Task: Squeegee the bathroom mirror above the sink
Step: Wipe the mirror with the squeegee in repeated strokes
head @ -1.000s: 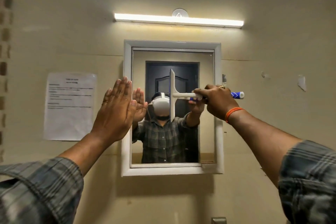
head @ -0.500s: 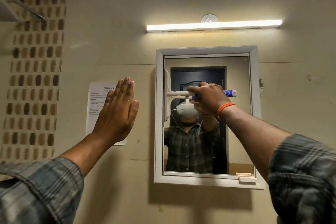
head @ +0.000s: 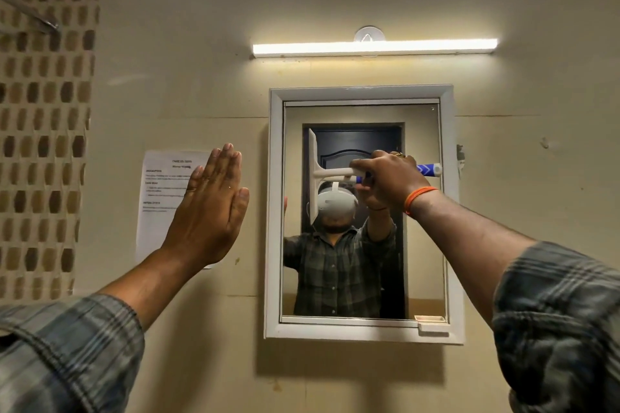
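Beige wall [head: 188, 43] filled the view, with one patch of mottled tiles [head: 43, 131] at far left and one paper notice [head: 164, 198] beside it. In front of the notice, the left hand [head: 209, 211] was raised flat, fingers together, holding nothing. One white-framed mirror [head: 364, 278] hung under one lit tube lamp [head: 374, 46]. One white squeegee [head: 315, 174], blade upright against the glass's left part, had a blue-tipped handle gripped by the right hand [head: 391, 181].

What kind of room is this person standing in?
Probably a bathroom or washroom. A small framed mirror hangs on a plain wall under a strip light, with patterned tiles at the left. The right hand holds a squeegee against the glass.
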